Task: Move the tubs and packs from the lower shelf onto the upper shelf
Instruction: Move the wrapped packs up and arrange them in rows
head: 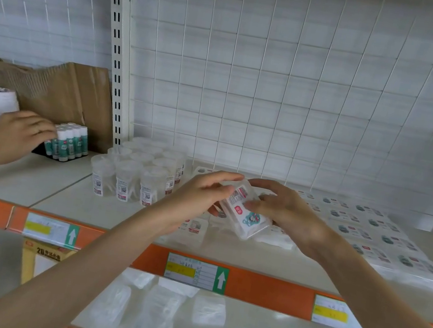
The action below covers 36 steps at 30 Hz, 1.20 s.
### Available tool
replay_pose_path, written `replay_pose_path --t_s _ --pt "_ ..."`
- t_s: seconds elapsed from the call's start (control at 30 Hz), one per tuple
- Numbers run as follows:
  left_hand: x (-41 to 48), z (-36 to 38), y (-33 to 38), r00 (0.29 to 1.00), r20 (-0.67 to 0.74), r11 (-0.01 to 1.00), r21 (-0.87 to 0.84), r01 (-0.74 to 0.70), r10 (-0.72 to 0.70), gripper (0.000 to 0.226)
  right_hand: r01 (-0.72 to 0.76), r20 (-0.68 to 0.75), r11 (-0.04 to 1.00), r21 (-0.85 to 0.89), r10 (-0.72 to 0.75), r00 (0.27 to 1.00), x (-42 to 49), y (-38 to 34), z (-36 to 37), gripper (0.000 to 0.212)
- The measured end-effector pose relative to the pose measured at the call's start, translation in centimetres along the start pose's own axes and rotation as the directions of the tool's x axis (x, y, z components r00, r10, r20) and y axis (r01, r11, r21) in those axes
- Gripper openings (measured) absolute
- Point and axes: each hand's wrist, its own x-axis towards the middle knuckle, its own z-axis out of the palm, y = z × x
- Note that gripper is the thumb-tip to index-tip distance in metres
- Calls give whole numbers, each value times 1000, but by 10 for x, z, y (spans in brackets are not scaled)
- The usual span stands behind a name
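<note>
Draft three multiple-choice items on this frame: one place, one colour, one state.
1. Where is the clear rectangular plastic pack with the teal cartoon label? A. lower shelf B. between the left hand and right hand, above the white upper shelf C. on brown cardboard
2. Colour of the upper shelf's front edge strip? A. blue B. orange C. green
3. The clear round plastic tubs are: A. upright B. tipped over C. boxed
Key: 1 B, both hands grip it over that shelf; 2 B, orange shows behind the price tags; 3 A, lids face up.
</note>
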Motion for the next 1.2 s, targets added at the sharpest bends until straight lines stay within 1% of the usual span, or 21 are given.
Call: replay_pose_path --t_s 0.07,0.13,0.2,0.27,0.3,0.37,0.43,0.5,0.53,0.6,0.63,0.67,0.7,0.77,0.83,0.9,0.97,1.03,1.07,1.13,1.2 --pt "0 -1 -3 998 -54 1000 -15 18 -18 31 8 -36 999 51 -6 999 1 4 2 47" --pt "-1 -5 -8 996 -79 999 -13 39 -39 29 -3 -103 993 120 15 995 2 8 3 48" --pt "-4 -7 -10 998 -29 997 -52 54 -56 28 0 -142 972 233 34 989 3 12 3 48" --pt "-6 -6 -10 997 47 991 -114 71 -66 28 26 -141 944 328 22 990 3 15 4 43" --pt "-7 -4 -9 997 57 990 -125 67 -60 27 33 -136 936 349 16 991 3 17 4 41" --pt "-6 -2 -9 999 9 995 -96 37 -36 25 41 -123 936 349 3 992 3 22 6 42" --pt "-4 -1 -10 999 -51 998 -64 16 -19 21 47 -138 962 268 -10 990 4 27 7 49" --pt "-3 -1 -12 997 -79 998 -67 7 -12 20 79 -169 995 60 -68 983 2 29 7 58" --pt "-3 -2 -14 996 -86 998 -60 3 -9 20 124 -175 990 -60 -133 976 0 29 7 62" --pt "-2 -4 -16 995 -97 999 -48 2 -6 21 256 -140 919 -299 -308 941 -6 29 6 65" --pt "-2 -5 -16 995 -101 999 -51 4 -9 22 325 -103 860 -395 -393 914 -9 30 7 65" --pt "-3 -6 -17 995 -102 999 -53 9 -15 22 372 -72 810 -453 -450 890 -11 31 8 65" --pt "-4 -6 -17 995 -104 999 -41 10 -14 23 393 -59 784 -480 -476 878 -13 31 9 63" --pt "-7 -5 -19 992 -125 1000 17 -26 28 26 384 -71 763 -521 -487 871 -16 32 11 59" --pt "-14 -4 -23 981 -146 981 163 -107 132 30 354 -105 725 -591 -503 858 -18 36 12 55" --pt "-24 -6 -29 964 -116 902 392 -178 241 39 323 -122 697 -640 -508 853 -21 41 13 52" --pt "-33 -12 -40 950 -29 750 622 -226 310 44 271 -125 703 -657 -457 881 -24 46 16 51" --pt "-40 -17 -52 953 35 609 762 -221 302 42 225 -117 713 -664 -397 910 -28 49 17 49" --pt "-43 -19 -59 957 45 572 793 -208 286 43 207 -111 718 -664 -369 923 -29 49 17 49" --pt "-46 -19 -69 969 54 563 805 -185 242 52 184 -95 740 -647 -318 943 -29 48 18 48" --pt "-48 -19 -73 975 55 576 799 -172 214 70 181 -59 746 -641 -283 957 -28 48 18 47"
